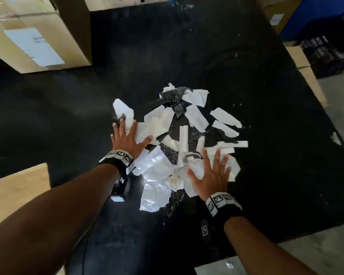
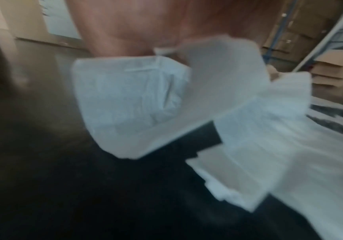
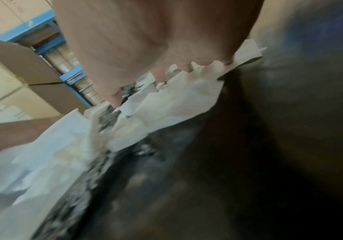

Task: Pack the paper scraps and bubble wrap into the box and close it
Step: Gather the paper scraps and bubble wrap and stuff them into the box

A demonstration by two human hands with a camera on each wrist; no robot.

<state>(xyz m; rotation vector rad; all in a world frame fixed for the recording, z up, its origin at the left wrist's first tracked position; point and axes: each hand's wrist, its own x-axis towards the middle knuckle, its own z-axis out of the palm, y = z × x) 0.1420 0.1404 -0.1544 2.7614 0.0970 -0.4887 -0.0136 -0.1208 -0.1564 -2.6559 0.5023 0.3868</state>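
Both hands flat on the scrap pile

Left hand [image 1: 125, 138] and right hand [image 1: 212, 175], fingers spread, gripping nothing, press the white and dark-patterned paper scraps [image 1: 195, 118] on the black mat [image 1: 187, 46].

Head view dim overall, fairly sharp at centre, wide-angle bend twd edges; white paper scraps [image 1: 179, 139] glare vs black mat [image 1: 187, 46]. Both wrist views heavily motion-blurred, soft focus, dark lower halves.

Blurry. Right hand [image 3: 145, 48] fills top centre of frame, fingers [image 3: 115, 97] spread flat, tips touching white paper scraps [image 3: 166, 104]. Scraps run diagonally from lower left to upper right over black surface [image 3: 228, 178]. Cardboard boxes [image 3: 12, 81], blue shelving [image 3: 49, 27] upper left.
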